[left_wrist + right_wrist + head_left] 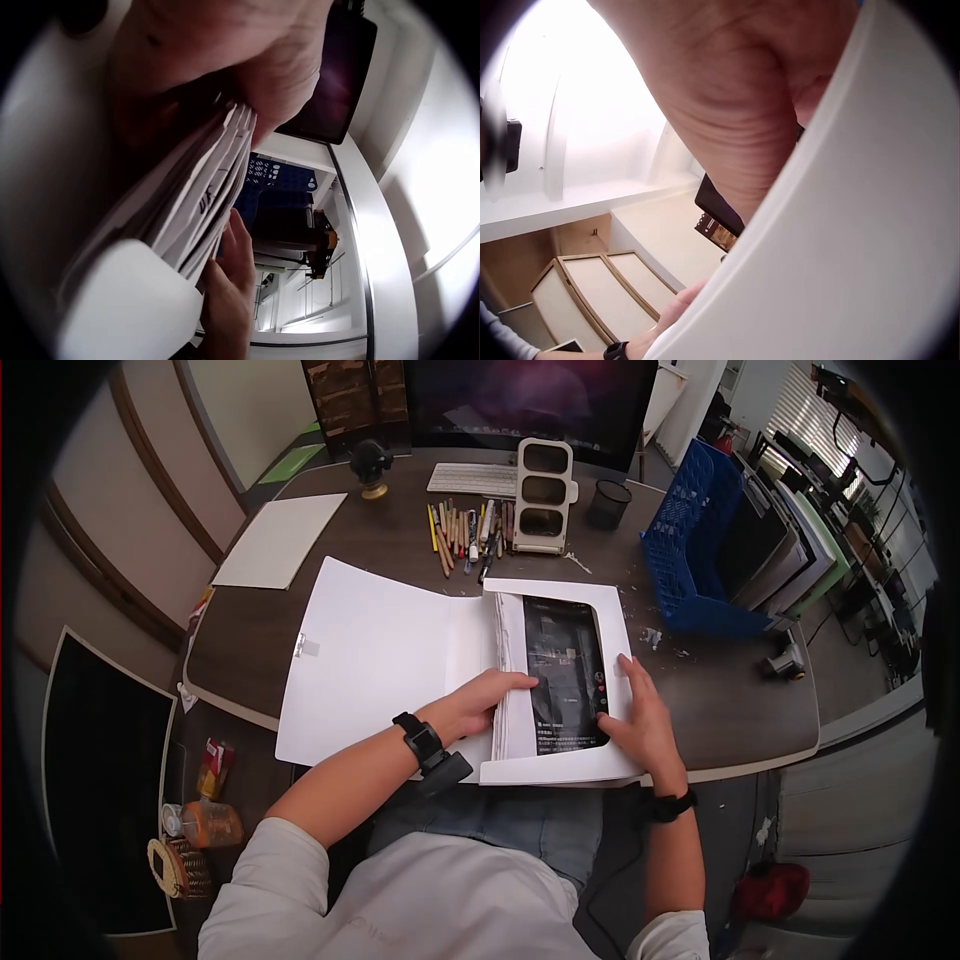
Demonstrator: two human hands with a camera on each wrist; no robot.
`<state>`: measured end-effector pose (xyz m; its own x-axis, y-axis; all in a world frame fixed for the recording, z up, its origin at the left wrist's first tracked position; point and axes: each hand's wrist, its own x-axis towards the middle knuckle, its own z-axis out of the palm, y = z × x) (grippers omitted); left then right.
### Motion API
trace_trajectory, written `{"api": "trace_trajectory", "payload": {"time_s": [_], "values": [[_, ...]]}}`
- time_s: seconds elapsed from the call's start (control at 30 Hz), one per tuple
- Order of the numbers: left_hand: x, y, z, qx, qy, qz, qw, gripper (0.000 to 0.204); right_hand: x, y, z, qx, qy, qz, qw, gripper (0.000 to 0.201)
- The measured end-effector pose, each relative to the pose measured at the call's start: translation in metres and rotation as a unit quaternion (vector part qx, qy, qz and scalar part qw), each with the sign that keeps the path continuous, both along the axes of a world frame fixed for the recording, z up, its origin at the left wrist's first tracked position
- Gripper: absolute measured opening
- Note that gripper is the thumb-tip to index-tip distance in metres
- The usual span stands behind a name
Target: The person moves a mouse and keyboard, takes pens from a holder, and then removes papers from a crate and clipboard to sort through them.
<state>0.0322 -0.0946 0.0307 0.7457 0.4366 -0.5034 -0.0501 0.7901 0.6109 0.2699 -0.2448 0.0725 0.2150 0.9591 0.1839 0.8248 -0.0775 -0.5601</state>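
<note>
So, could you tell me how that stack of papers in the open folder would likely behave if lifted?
The stack of papers looks loose, so it would probably flop and fan apart. The left hand presses its edge and the right hand rests flat; sheets may slide.

Nothing comes through as readable text. The dark page [566, 672] on top of the paper stack [505, 690] carries pale lines of small print near its lower left corner — too fine to make out. Along the stack's edge [206, 196], some dark handwritten marks show — blurred, not legible.
</note>
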Motion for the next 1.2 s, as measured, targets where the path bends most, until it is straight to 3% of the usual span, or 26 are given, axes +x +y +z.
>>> {"api": "trace_trajectory", "payload": {"time_s": [0.07, 0.13, 0.23, 0.4, 0.47, 0.53, 0.57, 0.63, 0.7, 0.73, 0.8, 0.87, 0.93, 1.0, 1.03, 1.07, 1.17, 1.2], "values": [[-0.006, 0.006, -0.001, 0.063, 0.056, 0.017, 0.996, 0.045, 0.004, 0.001, -0.002, 0.002, 0.005, -0.004, 1.000, 0.088], [-0.038, 0.008, 0.010, 0.097, 0.098, 0.042, 0.990, 0.043, 0.005, 0.000, -0.003, -0.015, -0.015, -0.063, 0.998, 0.085], [-0.114, 0.009, 0.021, 0.106, 0.081, 0.047, 0.990, 0.048, 0.015, -0.004, -0.008, 0.013, -0.034, -0.049, 0.998, 0.083], [-0.229, -0.002, 0.032, 0.156, 0.100, 0.171, 0.968, 0.047, 0.014, 0.000, 0.000, 0.004, -0.008, -0.031, 0.999, 0.079], [-0.255, -0.007, 0.023, 0.147, 0.072, 0.205, 0.965, 0.046, 0.007, 0.005, 0.010, 0.025, -0.213, -0.034, 0.976, 0.074], [-0.264, -0.011, 0.017, 0.133, 0.038, 0.233, 0.962, 0.046, -0.024, 0.013, 0.039, 0.047, -0.270, -0.027, 0.961, 0.068], [-0.263, -0.014, 0.015, 0.113, -0.001, 0.254, 0.961, 0.046, -0.046, 0.019, 0.055, 0.055, -0.146, 0.032, 0.987, 0.066], [-0.257, -0.014, 0.014, 0.073, -0.068, 0.273, 0.957, 0.047, -0.094, 0.032, 0.059, 0.066, 0.080, 0.136, 0.985, 0.066], [-0.240, -0.017, 0.030, 0.077, -0.102, 0.252, 0.959, 0.048, -0.145, 0.049, 0.049, 0.031, 0.293, 0.207, 0.933, 0.069], [-0.232, -0.021, 0.042, 0.083, -0.133, 0.239, 0.958, 0.049, -0.169, 0.054, 0.048, -0.006, 0.401, 0.230, 0.887, 0.070], [-0.223, -0.032, 0.068, 0.052, -0.149, 0.260, 0.953, 0.048, -0.198, 0.056, 0.047, -0.072, 0.559, 0.192, 0.803, 0.071], [-0.221, -0.039, 0.095, 0.158, -0.112, 0.258, 0.947, 0.051, -0.210, 0.050, 0.056, -0.021, 0.575, 0.186, 0.796, 0.066], [-0.224, -0.037, 0.097, 0.239, -0.011, 0.264, 0.934, 0.053, -0.215, 0.044, 0.058, 0.086, 0.568, 0.161, 0.802, 0.056], [-0.220, -0.042, 0.090, 0.134, -0.116, 0.313, 0.933, 0.054, -0.210, 0.037, 0.072, 0.111, 0.518, 0.134, 0.837, 0.037], [-0.220, -0.038, 0.091, 0.134, -0.203, 0.295, 0.924, 0.056, -0.204, 0.036, 0.074, 0.129, 0.503, 0.133, 0.845, 0.035], [-0.219, -0.035, 0.094, 0.133, -0.204, 0.295, 0.924, 0.056, -0.196, 0.036, 0.076, 0.145, 0.486, 0.131, 0.852, 0.034], [-0.223, -0.031, 0.086, 0.113, -0.254, 0.282, 0.918, 0.050, -0.166, 0.039, 0.076, 0.115, 0.557, 0.086, 0.818, 0.032], [-0.223, -0.030, 0.079, 0.132, -0.180, 0.295, 0.929, 0.046, -0.152, 0.044, 0.063, 0.080, 0.588, 0.068, 0.802, 0.031]]}}
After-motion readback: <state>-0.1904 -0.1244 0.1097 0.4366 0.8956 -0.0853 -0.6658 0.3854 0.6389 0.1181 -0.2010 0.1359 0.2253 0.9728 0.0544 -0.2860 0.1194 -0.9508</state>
